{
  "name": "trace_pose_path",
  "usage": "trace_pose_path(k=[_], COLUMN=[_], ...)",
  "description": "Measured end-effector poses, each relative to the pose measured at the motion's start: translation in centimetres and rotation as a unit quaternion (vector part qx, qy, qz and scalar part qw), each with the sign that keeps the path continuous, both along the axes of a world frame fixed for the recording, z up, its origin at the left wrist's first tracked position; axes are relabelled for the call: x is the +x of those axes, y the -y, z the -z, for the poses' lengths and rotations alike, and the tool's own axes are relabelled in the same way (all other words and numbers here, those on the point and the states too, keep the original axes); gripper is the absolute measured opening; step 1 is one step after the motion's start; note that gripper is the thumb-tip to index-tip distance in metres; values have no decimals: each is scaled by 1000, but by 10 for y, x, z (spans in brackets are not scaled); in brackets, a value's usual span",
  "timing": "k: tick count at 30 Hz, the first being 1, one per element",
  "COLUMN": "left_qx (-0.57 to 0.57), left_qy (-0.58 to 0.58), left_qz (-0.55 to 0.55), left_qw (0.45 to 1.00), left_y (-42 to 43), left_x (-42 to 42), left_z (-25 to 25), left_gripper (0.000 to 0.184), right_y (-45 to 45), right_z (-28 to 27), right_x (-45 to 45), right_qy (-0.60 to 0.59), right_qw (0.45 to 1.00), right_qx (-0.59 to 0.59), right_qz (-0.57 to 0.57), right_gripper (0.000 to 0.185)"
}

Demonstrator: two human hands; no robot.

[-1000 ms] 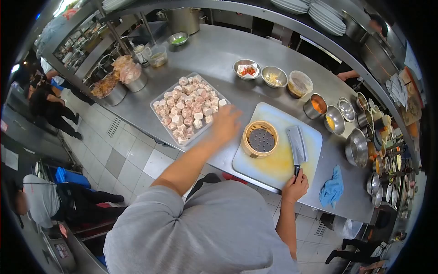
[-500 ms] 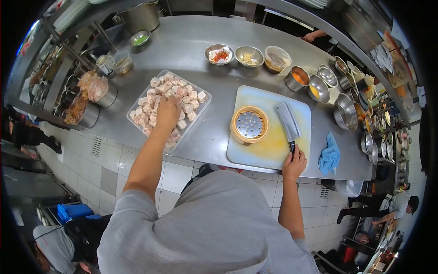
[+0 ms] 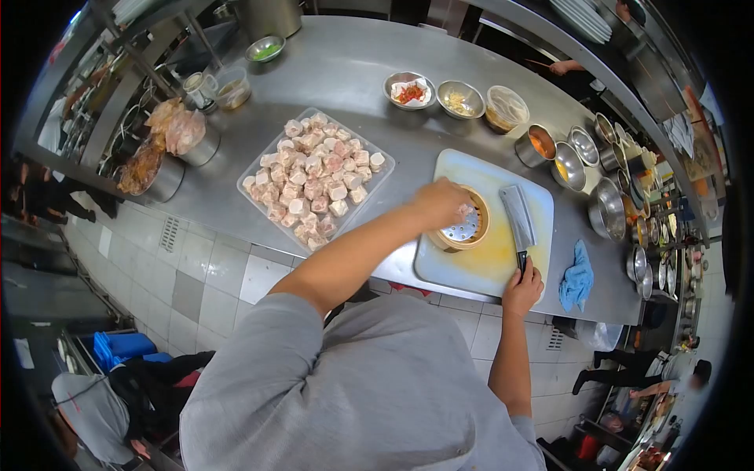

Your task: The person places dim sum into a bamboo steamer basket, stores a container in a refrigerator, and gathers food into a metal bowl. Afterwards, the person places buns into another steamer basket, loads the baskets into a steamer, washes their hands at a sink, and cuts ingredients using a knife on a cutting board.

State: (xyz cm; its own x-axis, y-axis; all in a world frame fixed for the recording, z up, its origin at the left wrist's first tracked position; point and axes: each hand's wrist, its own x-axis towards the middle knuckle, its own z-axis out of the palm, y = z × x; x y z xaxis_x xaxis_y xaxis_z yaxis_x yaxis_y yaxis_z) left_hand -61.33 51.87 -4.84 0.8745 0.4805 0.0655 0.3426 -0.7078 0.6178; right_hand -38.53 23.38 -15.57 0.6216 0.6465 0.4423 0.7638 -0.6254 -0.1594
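My left hand (image 3: pixel 442 204) reaches over the round bamboo steamer basket (image 3: pixel 451 245), fingers pinched together above its perforated metal plate (image 3: pixel 462 230). A bit of a pale pinkish chunk shows at the fingertips; most of it is hidden by the hand. The basket stands on a white, yellow-stained cutting board (image 3: pixel 440 271). On the board's right side lies a cleaver (image 3: pixel 517 217), its black handle gripped by my right hand (image 3: pixel 522 290). To the left, a clear plastic tub (image 3: pixel 380 187) is heaped with pale pinkish chunks (image 3: pixel 314 179), like raw meat.
A blue cloth (image 3: pixel 577 276) lies right of the board. Bowls with red (image 3: pixel 410 93) and pale yellow (image 3: pixel 460 100) ingredients, a lidded container (image 3: pixel 506 108) and metal pots (image 3: pixel 536 146) line the back. Pots of food (image 3: pixel 161 179) stand left. Other people work nearby.
My left hand has moved right, from the tub of chunks to above the steamer basket. My right hand stays on the cleaver handle. The view has shifted slightly.
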Motion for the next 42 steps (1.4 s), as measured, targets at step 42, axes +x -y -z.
trace_pose_path(k=[42], left_qx=[83], left_qy=[-212], left_qz=[-283], left_qw=[932], left_y=[-101], left_x=[-148], left_z=[-18], left_gripper=[69], right_y=[6], right_z=[1], right_x=[1], right_qy=[-30], right_qw=[999], right_qx=[41], right_qz=[10], right_gripper=[48])
